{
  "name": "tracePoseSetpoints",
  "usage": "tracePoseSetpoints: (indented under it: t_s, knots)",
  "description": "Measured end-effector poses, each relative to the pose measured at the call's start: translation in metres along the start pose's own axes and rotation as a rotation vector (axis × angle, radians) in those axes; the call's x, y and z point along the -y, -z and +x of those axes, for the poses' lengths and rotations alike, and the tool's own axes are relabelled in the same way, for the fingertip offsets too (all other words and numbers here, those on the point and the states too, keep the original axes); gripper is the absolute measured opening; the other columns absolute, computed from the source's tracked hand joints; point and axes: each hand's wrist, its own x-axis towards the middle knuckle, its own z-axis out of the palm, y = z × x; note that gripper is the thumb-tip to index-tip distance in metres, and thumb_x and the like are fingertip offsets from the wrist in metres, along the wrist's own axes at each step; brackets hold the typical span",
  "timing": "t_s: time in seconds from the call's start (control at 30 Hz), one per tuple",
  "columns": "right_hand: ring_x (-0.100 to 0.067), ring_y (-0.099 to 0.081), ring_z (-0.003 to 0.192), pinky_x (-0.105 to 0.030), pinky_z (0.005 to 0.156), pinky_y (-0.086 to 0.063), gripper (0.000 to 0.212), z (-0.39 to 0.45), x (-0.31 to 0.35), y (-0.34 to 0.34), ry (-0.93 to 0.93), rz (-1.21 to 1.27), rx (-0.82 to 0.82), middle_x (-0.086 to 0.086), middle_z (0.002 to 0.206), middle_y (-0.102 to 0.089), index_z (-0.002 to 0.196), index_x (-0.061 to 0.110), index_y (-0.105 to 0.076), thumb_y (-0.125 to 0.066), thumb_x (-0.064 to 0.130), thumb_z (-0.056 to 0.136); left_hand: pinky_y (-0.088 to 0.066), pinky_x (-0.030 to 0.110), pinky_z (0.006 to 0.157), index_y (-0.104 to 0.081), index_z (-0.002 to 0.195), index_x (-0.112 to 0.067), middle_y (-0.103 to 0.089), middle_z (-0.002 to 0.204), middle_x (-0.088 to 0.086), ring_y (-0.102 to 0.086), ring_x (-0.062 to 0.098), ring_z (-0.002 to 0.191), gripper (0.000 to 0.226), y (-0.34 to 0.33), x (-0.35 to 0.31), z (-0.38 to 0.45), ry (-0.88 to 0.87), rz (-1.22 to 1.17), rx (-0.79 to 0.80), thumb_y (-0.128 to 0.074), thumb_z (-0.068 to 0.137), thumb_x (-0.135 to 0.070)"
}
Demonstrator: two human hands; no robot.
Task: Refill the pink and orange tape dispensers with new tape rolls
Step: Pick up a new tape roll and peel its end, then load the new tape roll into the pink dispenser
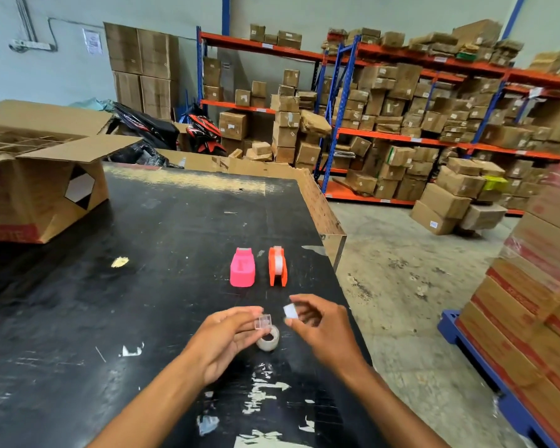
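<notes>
The pink tape dispenser (242, 268) lies on the black table (143, 253), with the orange tape dispenser (277, 266) just to its right; a whitish tape roll shows inside the orange one. Nearer to me, a clear tape roll (268, 341) rests on the table under my left fingers. My left hand (228, 337) pinches a small clear plastic piece (263, 321) above that roll. My right hand (320, 324) pinches a small white piece (290, 311) between thumb and forefinger, a short gap from the left hand.
An open cardboard box (42, 176) sits at the table's far left. The table's right edge (333, 240) drops to a concrete floor. Stacked cartons on a blue pallet (498, 383) stand to the right. Shelving with boxes and motorbikes fills the background.
</notes>
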Motion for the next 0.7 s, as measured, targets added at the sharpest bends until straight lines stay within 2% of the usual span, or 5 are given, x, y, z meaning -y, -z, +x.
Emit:
tracePoseSetpoints:
  t_s: [0.13, 0.3, 0.5, 0.6, 0.7]
  knots:
    - [-0.017, -0.062, 0.089, -0.034, 0.08, -0.051, 0.038, 0.003, -0.017, -0.001, -0.035, -0.501, 0.304, 0.002, 0.091, -0.069, 0.117, 0.021, -0.063, -0.067, 0.015, 0.08, -0.06, 0.019, 0.06, -0.065, 0.1, 0.009, -0.071, 0.086, 0.02, -0.07, 0.023, 0.075, 0.019, 0.015, -0.013, 0.012, -0.005, 0.056, -0.001, -0.05, 0.089, 0.004]
    - [-0.024, -0.052, 0.111, -0.033, 0.085, -0.043, 0.044, 0.007, -0.003, -0.003, 0.04, -0.736, 0.374, -0.003, 0.112, -0.067, 0.127, 0.022, -0.055, -0.061, 0.028, 0.085, -0.061, 0.019, 0.065, -0.065, 0.099, 0.009, -0.073, 0.086, 0.018, -0.074, 0.021, 0.068, 0.017, 0.031, -0.021, 0.02, 0.009, 0.1, 0.036, -0.056, 0.087, 0.003]
    - [-0.026, -0.049, 0.117, -0.04, 0.09, -0.044, 0.062, 0.023, 0.013, -0.03, -0.049, -0.731, 0.458, -0.007, 0.121, -0.059, 0.132, 0.02, -0.051, -0.062, 0.052, 0.08, -0.061, 0.02, 0.065, -0.067, 0.099, 0.007, -0.071, 0.093, 0.022, -0.075, 0.021, 0.071, 0.018, 0.045, -0.028, 0.025, 0.008, 0.1, 0.061, -0.059, 0.082, 0.008]
    - [-0.031, -0.056, 0.11, -0.039, 0.085, -0.047, 0.047, 0.028, 0.015, -0.049, -0.045, -0.695, 0.454, -0.01, 0.115, -0.063, 0.119, 0.017, -0.059, -0.065, 0.042, 0.08, -0.061, 0.021, 0.065, -0.067, 0.097, 0.008, -0.073, 0.092, 0.022, -0.075, 0.025, 0.074, 0.018, 0.054, -0.032, 0.026, 0.015, 0.069, 0.051, -0.06, 0.081, 0.01]
    - [-0.015, -0.064, 0.089, -0.029, 0.084, -0.052, 0.046, 0.032, 0.02, -0.054, -0.147, -0.246, 0.251, -0.004, 0.104, -0.07, 0.122, 0.018, -0.06, -0.073, 0.024, 0.078, -0.061, 0.023, 0.068, -0.067, 0.095, 0.007, -0.074, 0.088, 0.021, -0.075, 0.025, 0.074, 0.016, 0.061, -0.036, 0.025, 0.004, 0.043, 0.038, -0.061, 0.081, 0.008]
